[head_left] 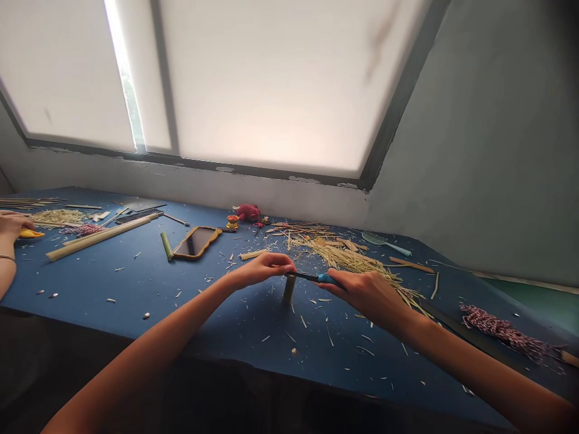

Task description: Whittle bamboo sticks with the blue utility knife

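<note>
A knife (305,276) with a dark blade and a blue-wrapped handle lies level across the top of a short piece of bamboo (288,292), which stands upright on the blue table. My right hand (362,290) is closed around the handle. At the blade's far end, the fingers of my left hand (265,268) are pinched together on its tip, just above the bamboo. Exactly how those fingertips sit is partly hidden. Thin bamboo shavings (330,331) are scattered around the piece.
Behind my right hand lies a heap of bamboo strips (348,256), with a hairbrush (389,243) beyond. A framed mirror (198,243) and a long bamboo length (102,237) lie leftward. Red-and-white cord (502,331) is at right. Another person's hand (13,224) holds something yellow at far left.
</note>
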Motion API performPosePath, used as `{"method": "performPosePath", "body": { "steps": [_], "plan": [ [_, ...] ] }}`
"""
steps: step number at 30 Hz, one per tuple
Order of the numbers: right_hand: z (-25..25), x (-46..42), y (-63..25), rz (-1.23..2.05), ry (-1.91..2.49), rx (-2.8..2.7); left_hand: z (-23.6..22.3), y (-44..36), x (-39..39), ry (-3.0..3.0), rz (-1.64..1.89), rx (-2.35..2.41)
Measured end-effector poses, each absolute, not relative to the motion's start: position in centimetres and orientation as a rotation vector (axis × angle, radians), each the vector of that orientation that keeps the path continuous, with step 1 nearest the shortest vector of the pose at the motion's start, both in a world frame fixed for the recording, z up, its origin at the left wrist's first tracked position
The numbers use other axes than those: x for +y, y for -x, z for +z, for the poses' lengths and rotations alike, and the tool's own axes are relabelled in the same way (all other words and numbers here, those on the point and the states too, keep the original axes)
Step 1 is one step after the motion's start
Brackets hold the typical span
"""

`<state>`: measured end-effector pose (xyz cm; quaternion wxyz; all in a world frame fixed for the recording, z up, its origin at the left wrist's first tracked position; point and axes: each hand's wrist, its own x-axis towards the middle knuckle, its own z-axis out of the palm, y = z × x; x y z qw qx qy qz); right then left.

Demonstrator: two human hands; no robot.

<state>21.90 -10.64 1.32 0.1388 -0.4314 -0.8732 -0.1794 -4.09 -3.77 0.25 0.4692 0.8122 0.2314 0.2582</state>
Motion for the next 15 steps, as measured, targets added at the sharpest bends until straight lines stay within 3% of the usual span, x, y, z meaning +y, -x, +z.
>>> {"method": "performPosePath", "body": {
  "steps": [7,15],
  "plan": [
    [1.7,-10.5,-21.8,-0.558,1.22,-2.559,0.2,4.1,-3.3,-2.051,0.631,0.582],
    [2.6,-10.5,-21.8,-0.492,1.282,-2.61,3.2,5.0,-5.5,-2.461,1.026,0.767]
  ]
}}
